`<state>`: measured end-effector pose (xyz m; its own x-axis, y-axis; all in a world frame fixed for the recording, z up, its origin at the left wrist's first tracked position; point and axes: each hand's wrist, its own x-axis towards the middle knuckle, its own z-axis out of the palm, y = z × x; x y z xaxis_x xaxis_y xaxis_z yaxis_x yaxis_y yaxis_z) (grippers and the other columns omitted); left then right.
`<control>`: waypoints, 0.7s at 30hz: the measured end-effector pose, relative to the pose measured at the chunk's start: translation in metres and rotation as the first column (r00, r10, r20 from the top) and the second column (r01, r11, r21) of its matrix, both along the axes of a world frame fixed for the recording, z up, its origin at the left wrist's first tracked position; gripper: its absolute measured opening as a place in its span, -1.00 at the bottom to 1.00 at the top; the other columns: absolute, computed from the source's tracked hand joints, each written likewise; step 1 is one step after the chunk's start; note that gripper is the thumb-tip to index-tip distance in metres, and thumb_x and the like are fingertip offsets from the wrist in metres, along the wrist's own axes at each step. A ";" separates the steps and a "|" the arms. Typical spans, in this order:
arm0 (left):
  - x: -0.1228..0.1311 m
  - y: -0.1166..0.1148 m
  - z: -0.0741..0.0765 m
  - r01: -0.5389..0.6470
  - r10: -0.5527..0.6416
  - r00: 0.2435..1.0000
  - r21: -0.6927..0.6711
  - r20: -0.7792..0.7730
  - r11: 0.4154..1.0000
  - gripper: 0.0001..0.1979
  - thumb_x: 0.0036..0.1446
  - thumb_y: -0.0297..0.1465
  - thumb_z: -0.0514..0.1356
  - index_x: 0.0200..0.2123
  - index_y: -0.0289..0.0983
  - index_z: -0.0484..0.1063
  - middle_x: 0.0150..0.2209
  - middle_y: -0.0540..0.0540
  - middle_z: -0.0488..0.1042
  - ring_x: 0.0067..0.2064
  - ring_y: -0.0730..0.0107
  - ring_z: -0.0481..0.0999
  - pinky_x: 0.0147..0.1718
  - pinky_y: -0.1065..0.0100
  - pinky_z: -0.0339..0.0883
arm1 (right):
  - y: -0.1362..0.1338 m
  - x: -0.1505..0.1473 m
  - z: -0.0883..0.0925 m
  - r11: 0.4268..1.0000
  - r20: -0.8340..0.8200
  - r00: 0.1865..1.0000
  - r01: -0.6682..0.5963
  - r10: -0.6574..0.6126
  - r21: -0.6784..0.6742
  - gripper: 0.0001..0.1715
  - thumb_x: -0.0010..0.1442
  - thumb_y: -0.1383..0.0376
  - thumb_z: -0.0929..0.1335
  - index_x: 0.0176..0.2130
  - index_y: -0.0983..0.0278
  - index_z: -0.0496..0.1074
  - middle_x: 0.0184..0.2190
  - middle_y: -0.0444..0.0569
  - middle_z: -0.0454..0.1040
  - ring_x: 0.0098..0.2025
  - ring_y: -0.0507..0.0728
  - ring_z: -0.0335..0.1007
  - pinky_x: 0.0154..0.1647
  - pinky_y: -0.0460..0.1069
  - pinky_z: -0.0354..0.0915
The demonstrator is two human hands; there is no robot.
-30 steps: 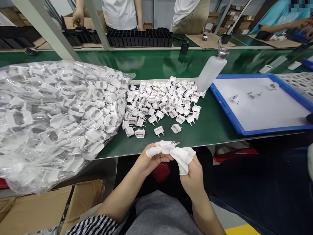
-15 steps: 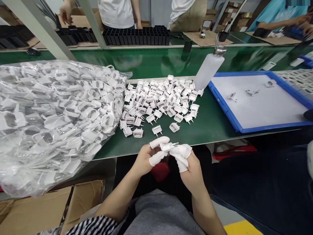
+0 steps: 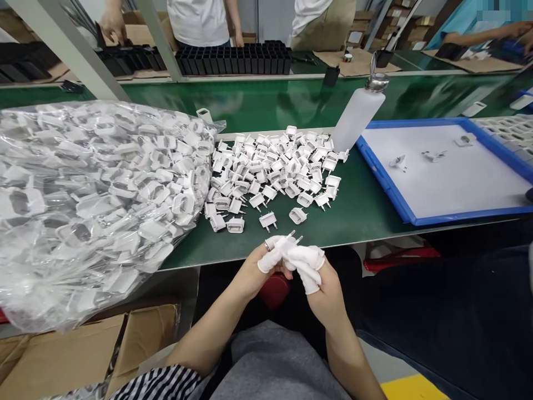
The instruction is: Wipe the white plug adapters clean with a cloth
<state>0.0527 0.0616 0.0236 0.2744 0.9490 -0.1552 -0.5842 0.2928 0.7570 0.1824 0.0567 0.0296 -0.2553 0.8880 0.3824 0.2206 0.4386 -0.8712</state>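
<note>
Green bench (image 3: 356,208) space spans the workshop, with a long row of black housings (image 3: 233,62) and a co-worker's hand (image 3: 113,25) beyond it. At the near edge, the left hand (image 3: 259,268) and right hand (image 3: 321,273) share one two-pin plug shell (image 3: 292,233); the grip is a closed pinch of white-covered fingertips from both sides, pins pointing out, the body mostly hidden. As far as one can judge, the work is far from finished: a loose heap of plug shells (image 3: 270,166) lies overlapping ahead, and a bulging clear bag (image 3: 104,178) beside it holds many more. Only three small pieces lie in the blue-rimmed tray (image 3: 385,186); whether they are done or set aside, I cannot tell. A white bottle (image 3: 358,119) stands between heap and tray, and the bag crowds the left side.
</note>
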 end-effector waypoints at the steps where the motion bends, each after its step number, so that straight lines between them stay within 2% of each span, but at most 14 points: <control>1: 0.000 -0.001 -0.001 -0.019 0.021 0.998 0.037 -0.062 0.999 -0.72 -0.07 -0.21 0.18 -0.39 -0.34 0.37 -0.60 0.01 0.37 -0.59 0.54 0.34 -0.54 0.49 0.24 | 0.000 -0.001 0.000 1.000 0.006 1.000 -0.007 0.007 0.000 -0.67 0.05 0.52 0.19 -0.27 0.18 0.37 -0.42 -0.11 0.31 -0.33 0.03 0.27 -0.34 -0.10 0.25; 4: 0.002 -0.002 -0.004 -0.074 0.087 0.978 0.075 -0.191 0.994 -0.72 0.00 -0.21 0.10 -0.50 -0.34 0.36 -0.66 0.03 0.32 -0.64 0.57 0.26 -0.61 0.50 0.15 | -0.001 -0.004 -0.001 0.999 0.024 0.999 -0.032 0.031 0.022 -0.65 0.06 0.51 0.19 -0.22 0.17 0.36 -0.39 -0.09 0.31 -0.32 0.03 0.28 -0.33 -0.10 0.26; 8: 0.010 -0.002 -0.002 -0.191 0.174 0.964 -0.068 -0.203 0.979 -0.59 -0.07 -0.11 0.02 -0.70 -0.32 0.26 -0.78 0.04 0.20 -0.74 0.57 0.12 -0.76 0.49 -0.05 | -0.003 -0.005 -0.006 0.988 0.027 0.996 -0.092 0.090 0.123 -0.60 0.06 0.51 0.21 -0.15 0.15 0.34 -0.30 -0.04 0.30 -0.23 0.06 0.28 -0.24 -0.07 0.27; 11: 0.017 0.000 0.004 -0.285 0.259 0.951 -0.149 -0.171 0.947 -0.59 -0.16 -0.08 -0.01 -0.76 -0.29 0.20 -0.83 0.04 0.13 -0.76 0.55 0.06 -0.80 0.47 -0.13 | -0.004 -0.005 -0.011 0.975 -0.004 0.991 -0.128 0.131 0.180 -0.58 0.05 0.53 0.21 -0.14 0.15 0.34 -0.27 -0.05 0.29 -0.21 0.05 0.27 -0.23 -0.08 0.27; 16: 0.022 0.002 0.007 -0.263 0.252 0.961 -0.095 -0.112 0.960 -0.59 -0.15 -0.12 0.02 -0.79 -0.30 0.24 -0.78 -0.01 0.20 -0.70 0.50 0.16 -0.68 0.41 0.07 | -0.007 -0.006 -0.013 0.985 -0.097 0.991 -0.078 0.094 0.153 -0.71 0.10 0.44 0.22 -0.23 0.15 0.40 -0.33 -0.07 0.31 -0.29 0.03 0.27 -0.31 -0.09 0.29; 18: 0.020 0.002 0.004 -0.246 0.235 0.964 -0.081 -0.121 0.966 -0.57 -0.13 -0.11 0.02 -0.80 -0.30 0.24 -0.79 -0.01 0.20 -0.69 0.49 0.17 -0.67 0.41 0.06 | -0.009 -0.007 -0.011 0.988 -0.109 0.991 -0.065 0.081 0.143 -0.73 0.10 0.42 0.22 -0.25 0.15 0.41 -0.36 -0.08 0.32 -0.31 0.03 0.28 -0.34 -0.09 0.29; 21: 0.017 0.002 0.001 -0.169 0.161 0.982 -0.077 -0.100 0.983 -0.52 -0.11 -0.06 -0.02 -0.81 -0.30 0.24 -0.84 0.02 0.13 -0.75 0.52 0.10 -0.73 0.43 -0.06 | -0.012 -0.008 -0.010 0.992 -0.098 0.993 -0.050 0.062 0.120 -0.71 0.10 0.42 0.22 -0.21 0.15 0.40 -0.36 -0.07 0.34 -0.32 0.05 0.30 -0.36 -0.07 0.31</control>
<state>0.0698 0.0640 0.0245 0.0953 0.9622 -0.2549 -0.5581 0.2637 0.7868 0.1747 0.0446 0.0192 -0.2580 0.8211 0.5092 0.1058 0.5479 -0.8299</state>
